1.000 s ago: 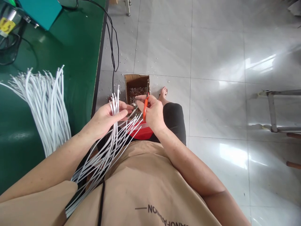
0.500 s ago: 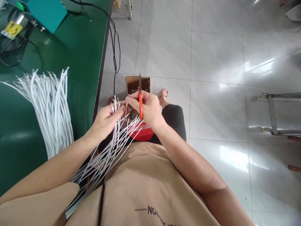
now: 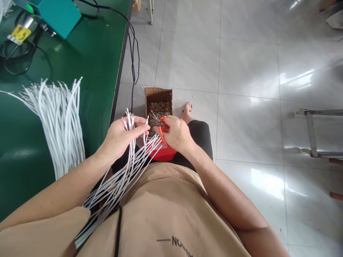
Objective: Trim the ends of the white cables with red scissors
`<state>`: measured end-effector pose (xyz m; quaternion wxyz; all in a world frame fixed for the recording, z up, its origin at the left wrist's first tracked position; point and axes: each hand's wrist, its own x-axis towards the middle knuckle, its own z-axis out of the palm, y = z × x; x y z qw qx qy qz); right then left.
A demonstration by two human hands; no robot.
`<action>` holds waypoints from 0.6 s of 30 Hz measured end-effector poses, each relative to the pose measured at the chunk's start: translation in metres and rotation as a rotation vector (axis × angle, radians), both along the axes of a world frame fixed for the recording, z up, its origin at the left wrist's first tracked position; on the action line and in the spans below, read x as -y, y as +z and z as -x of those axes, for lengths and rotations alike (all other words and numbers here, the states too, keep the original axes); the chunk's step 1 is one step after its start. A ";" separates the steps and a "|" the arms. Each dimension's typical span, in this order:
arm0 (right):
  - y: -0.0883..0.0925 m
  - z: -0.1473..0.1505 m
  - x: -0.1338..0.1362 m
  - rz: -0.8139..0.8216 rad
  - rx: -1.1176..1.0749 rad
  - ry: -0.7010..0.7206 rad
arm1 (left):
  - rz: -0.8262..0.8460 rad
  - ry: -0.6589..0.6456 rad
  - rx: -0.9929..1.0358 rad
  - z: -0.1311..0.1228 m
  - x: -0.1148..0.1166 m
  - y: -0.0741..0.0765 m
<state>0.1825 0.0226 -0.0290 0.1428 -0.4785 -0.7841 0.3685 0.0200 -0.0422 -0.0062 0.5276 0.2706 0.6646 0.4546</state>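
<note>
My left hand (image 3: 123, 135) is closed around several white cables (image 3: 131, 142), their cut ends standing up above the fingers. One cable end is pinched apart from the others between thumb and fingertip. Just to the right, my right hand (image 3: 177, 132) grips red-handled scissors (image 3: 164, 137), fingers through the loops. The blades are parted and point up and left, close to the single cable end but apart from it. More loose white cables lie across my lap, their tips fanned out below the hands.
A thick bundle of white cables (image 3: 63, 128) lies on the green table (image 3: 99, 71) at left, near a teal box (image 3: 59, 16) and black cords. Below my hands, an open cardboard box (image 3: 158, 92) holds small clippings; more are scattered on the floor. A metal-legged stool (image 3: 311, 132) stands at right.
My right hand has let go of the cable end and turned the scissors from upright to tilted left, opening the blades. My left thumb and fingertip now hold that single end.
</note>
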 end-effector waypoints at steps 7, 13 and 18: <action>0.011 0.001 -0.001 -0.109 0.240 0.147 | -0.024 -0.023 -0.131 0.002 0.001 -0.005; 0.019 0.001 0.000 -0.109 0.333 0.198 | -0.009 -0.051 -0.223 0.003 0.002 -0.006; 0.018 -0.001 0.003 -0.068 0.286 0.175 | -0.005 -0.093 -0.261 0.003 0.002 -0.003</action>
